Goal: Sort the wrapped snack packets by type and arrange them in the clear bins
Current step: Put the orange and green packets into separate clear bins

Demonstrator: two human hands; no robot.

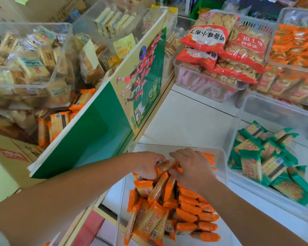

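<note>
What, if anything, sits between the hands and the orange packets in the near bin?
Nothing visible. The left hand and right hand are both inside the clear bin, gripping orange packets at its far end.

Bright, even light fills my view, shadows faint. The wide lens bends lines near the edges; the far bins (34, 23) look soft, walls hazy with glare.
</note>
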